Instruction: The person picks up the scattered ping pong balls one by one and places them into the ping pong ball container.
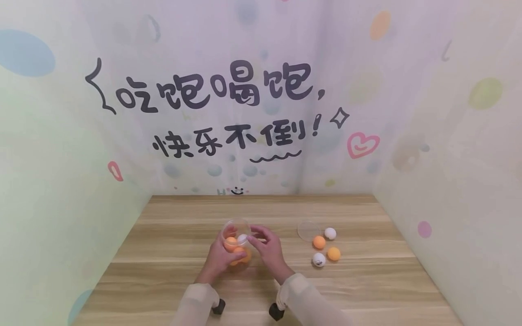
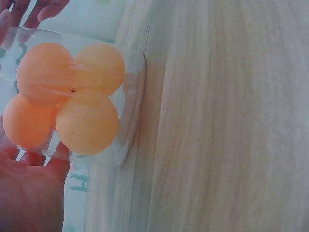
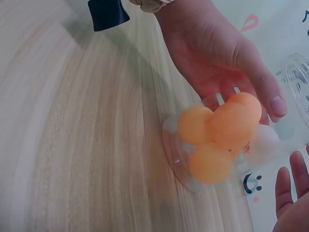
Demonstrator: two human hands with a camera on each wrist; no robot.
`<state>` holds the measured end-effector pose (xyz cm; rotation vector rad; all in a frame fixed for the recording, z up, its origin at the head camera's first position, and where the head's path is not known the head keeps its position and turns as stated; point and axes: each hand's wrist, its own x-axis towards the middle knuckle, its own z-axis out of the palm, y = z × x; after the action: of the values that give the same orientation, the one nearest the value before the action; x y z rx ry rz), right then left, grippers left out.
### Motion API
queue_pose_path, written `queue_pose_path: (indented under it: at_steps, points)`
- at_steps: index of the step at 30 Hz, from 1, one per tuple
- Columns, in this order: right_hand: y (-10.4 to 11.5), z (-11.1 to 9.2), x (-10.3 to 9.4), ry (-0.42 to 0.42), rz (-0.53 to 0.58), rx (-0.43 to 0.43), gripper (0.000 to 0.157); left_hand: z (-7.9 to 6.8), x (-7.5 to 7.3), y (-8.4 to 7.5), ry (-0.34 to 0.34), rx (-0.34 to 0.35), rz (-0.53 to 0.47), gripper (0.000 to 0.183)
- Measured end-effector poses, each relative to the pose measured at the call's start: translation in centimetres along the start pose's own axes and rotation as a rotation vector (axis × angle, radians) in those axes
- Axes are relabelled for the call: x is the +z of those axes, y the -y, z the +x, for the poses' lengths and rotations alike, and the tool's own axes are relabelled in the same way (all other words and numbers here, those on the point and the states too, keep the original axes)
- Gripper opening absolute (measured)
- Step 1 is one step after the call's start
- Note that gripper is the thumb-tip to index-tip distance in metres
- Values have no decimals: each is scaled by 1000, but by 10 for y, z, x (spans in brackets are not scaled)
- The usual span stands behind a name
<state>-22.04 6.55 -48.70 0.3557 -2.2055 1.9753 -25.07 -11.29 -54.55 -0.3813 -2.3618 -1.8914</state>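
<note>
A clear plastic jar [image 1: 236, 224] holds several orange ping-pong balls [image 2: 87, 123] and a white ping-pong ball [image 3: 261, 145] nearer its mouth. My left hand [image 1: 219, 259] grips the jar from the left, thumb along the near side; its fingers [image 2: 58, 159] show partly through the clear wall. On the opposite side, my right hand [image 1: 267, 249] is at the upper jar, thumb overlapping the white ball's edge in the head view. In the right wrist view, its visible fingers [image 3: 284, 191] are fairly straight beside the jar, and nothing shows in their grasp.
To the right on the wooden table [image 1: 367, 280] lies a round clear lid [image 1: 308, 230]. By it are loose orange balls [image 1: 319, 242] and white balls [image 1: 319, 260]. Printed curtains [image 1: 261, 176] stand behind and on both sides. Each wrist bears a black device [image 1: 276, 311].
</note>
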Motion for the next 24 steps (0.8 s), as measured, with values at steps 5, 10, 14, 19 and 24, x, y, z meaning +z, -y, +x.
queue_pose_path:
  at_steps: [5, 10, 14, 19, 24]
  points:
    - [2, -3, 0, 0, -21, 2, 31, 2, 0, 8, -15, 10, 22, 83]
    - [6, -5, -1, 1, -70, -14, 32, 1, 1, 7, -17, 9, 38, 84]
    - [3, -5, -2, 5, -92, -24, 32, 1, 2, 7, -16, 2, 35, 85]
    - [-23, 1, -2, -4, -99, -37, 32, 1, 1, 7, -14, 4, 28, 85]
    - [-50, 4, -3, -13, -130, -50, 34, 1, 1, 8, -15, 1, 21, 86]
